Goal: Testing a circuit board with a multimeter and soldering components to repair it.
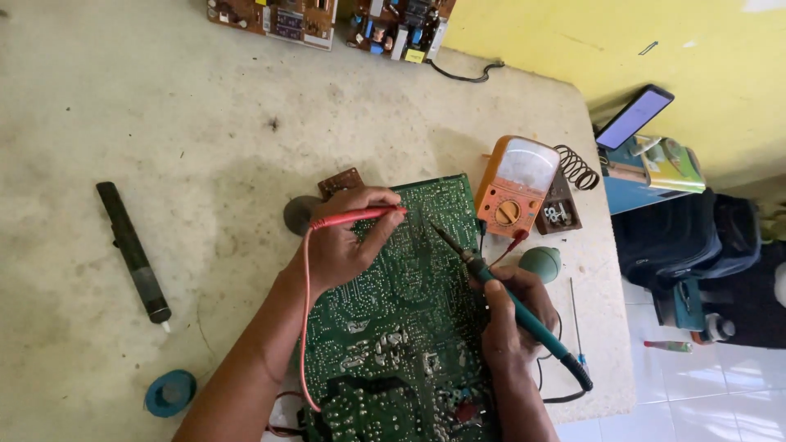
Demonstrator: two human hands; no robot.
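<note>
Pale, stained stone-like material makes the worktable [188, 147], which fills most of the view; at 2 o'clock a yellow wall [589, 41] stands behind it, and at 4 o'clock white floor tiles [704, 393] show beside a dark bag [696, 237].

I count one large green circuit board [401, 319] at 6 o'clock, lying flat with its solder side up. Two more boards [327, 16] lie at 12 o'clock on the far edge. There is one orange analog multimeter [516, 184] at 2 o'clock from the green board, one small brown board [340, 182], one black desoldering pump [133, 250] at 9 o'clock, one blue roll of tape [170, 393] at 8 o'clock, one coiled metal spring stand [577, 166], and one phone [634, 116] leaning at 2 o'clock.

The left hand [344, 241] rests on the green board and its fingers are closed around a red test probe [356, 217], which lies almost level between thumb and forefinger, its tip pointing to 3 o'clock over the board. A red wire [304, 327] hangs from it toward 6 o'clock.

The right hand [512, 319] is clenched around the teal handle of a soldering iron [508, 303]. Its metal tip reaches toward 10 o'clock and meets the board just beside the probe tip, well in front of the fingers.
</note>
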